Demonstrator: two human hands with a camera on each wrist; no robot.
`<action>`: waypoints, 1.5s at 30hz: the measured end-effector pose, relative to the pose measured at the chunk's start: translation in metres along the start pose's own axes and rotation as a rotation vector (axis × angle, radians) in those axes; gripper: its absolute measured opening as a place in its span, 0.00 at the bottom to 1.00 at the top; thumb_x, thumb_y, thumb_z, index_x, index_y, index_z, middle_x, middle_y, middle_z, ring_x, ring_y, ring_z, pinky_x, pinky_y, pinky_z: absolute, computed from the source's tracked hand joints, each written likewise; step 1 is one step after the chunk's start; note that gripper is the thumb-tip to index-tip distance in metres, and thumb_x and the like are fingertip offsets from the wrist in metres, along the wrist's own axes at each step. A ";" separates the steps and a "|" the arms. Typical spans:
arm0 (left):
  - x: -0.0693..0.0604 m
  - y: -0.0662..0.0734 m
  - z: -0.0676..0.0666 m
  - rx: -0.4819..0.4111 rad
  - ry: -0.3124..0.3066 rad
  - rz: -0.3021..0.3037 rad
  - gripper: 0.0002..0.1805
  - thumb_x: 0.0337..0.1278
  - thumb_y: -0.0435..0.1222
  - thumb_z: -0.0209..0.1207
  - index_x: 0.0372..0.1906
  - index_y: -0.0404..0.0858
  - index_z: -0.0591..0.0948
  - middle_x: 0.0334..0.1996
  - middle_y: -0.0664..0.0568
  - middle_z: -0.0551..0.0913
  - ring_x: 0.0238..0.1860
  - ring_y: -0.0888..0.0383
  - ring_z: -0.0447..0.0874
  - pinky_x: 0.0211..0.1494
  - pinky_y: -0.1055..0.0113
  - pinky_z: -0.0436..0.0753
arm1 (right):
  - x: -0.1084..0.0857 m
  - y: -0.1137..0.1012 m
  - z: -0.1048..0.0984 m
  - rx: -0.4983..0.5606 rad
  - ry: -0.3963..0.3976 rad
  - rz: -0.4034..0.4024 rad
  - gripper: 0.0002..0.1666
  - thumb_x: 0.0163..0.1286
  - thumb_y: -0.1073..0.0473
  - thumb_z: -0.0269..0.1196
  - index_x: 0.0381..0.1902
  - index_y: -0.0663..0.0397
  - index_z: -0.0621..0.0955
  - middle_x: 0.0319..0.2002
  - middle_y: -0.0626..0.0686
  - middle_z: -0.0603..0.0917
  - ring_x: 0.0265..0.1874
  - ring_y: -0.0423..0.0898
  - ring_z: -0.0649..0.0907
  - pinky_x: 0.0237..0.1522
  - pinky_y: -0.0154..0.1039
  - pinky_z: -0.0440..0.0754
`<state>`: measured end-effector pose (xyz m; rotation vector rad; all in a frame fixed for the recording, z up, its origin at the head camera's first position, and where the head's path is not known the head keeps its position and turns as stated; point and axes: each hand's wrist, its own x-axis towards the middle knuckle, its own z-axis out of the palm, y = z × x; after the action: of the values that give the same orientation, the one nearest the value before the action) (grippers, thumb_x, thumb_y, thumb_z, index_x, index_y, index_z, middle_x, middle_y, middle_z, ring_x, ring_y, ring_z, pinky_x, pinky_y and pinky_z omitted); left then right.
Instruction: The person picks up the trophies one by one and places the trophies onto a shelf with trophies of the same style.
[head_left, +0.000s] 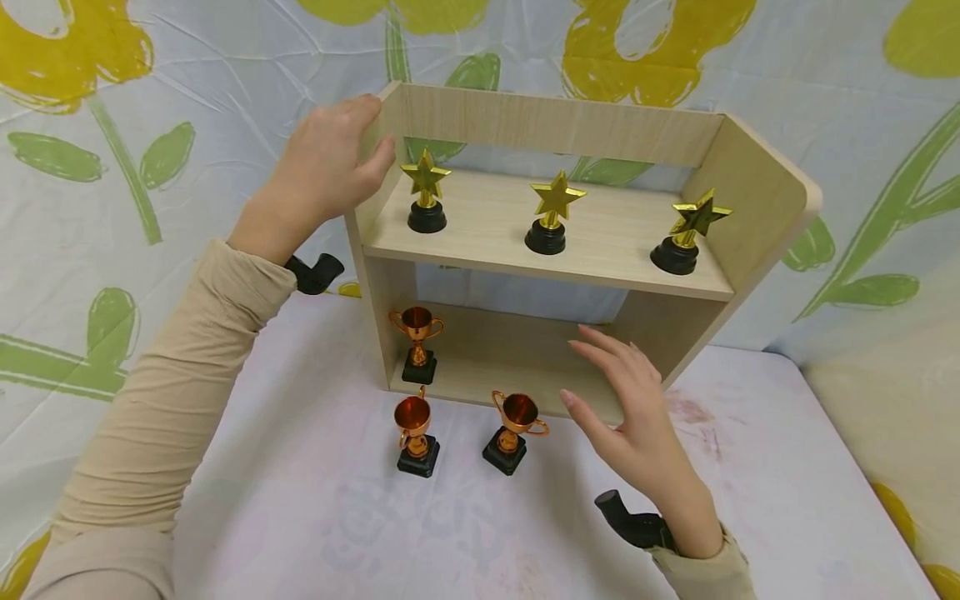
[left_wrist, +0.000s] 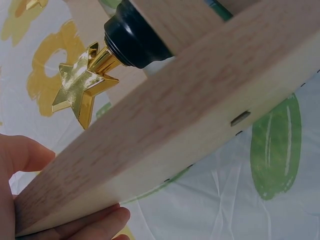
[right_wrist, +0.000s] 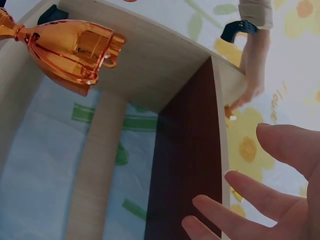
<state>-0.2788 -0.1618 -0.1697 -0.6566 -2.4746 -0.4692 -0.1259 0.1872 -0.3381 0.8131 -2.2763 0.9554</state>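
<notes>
Fingers (head_left: pixel 603 361) of right hand (head_left: pixel 643 425) spread wide, empty, before right half of shelf (head_left: pixel 487 223); nearest cup (head_left: pixel 516 423) stands upright before shelf, left of fingers. Left hand (head_left: pixel 322 158), farther from cup, grips shelf's left side.

Left arm (head_left: pixel 150 400) and right arm (head_left: pixel 708 575), both beige-sleeved.
Left arm extended forward, the higher; left hand (head_left: pixel 330 154) gripping, left thumb (left_wrist: pixel 30 156) opposed to left fingers (left_wrist: pixel 107 225). Right arm lower, partly visible; right hand (head_left: pixel 637 417) raised, right fingers (right_wrist: pixel 252 193) spread, slightly bent, right thumb (right_wrist: pixel 290 145) held apart.
</notes>
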 end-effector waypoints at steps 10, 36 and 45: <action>-0.001 -0.002 0.000 -0.009 0.001 -0.001 0.23 0.71 0.39 0.46 0.58 0.25 0.75 0.60 0.35 0.77 0.63 0.40 0.74 0.69 0.52 0.69 | -0.001 -0.001 0.008 0.013 -0.055 -0.002 0.37 0.58 0.65 0.69 0.67 0.52 0.74 0.68 0.54 0.72 0.67 0.55 0.69 0.70 0.63 0.47; -0.001 -0.001 0.000 -0.016 -0.004 -0.003 0.23 0.71 0.39 0.46 0.59 0.26 0.75 0.61 0.35 0.77 0.64 0.41 0.74 0.70 0.53 0.68 | -0.008 0.004 0.027 -0.042 -0.213 0.056 0.37 0.64 0.58 0.68 0.70 0.53 0.70 0.67 0.55 0.73 0.66 0.53 0.69 0.69 0.65 0.47; -0.001 -0.002 0.000 -0.019 -0.005 -0.003 0.25 0.71 0.39 0.46 0.61 0.25 0.74 0.64 0.35 0.75 0.68 0.42 0.70 0.73 0.56 0.64 | -0.009 0.005 0.031 -0.078 -0.271 0.089 0.36 0.66 0.55 0.67 0.70 0.53 0.70 0.67 0.54 0.73 0.67 0.53 0.69 0.69 0.65 0.49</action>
<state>-0.2788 -0.1635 -0.1706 -0.6621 -2.4792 -0.4931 -0.1306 0.1694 -0.3643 0.8578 -2.5834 0.8301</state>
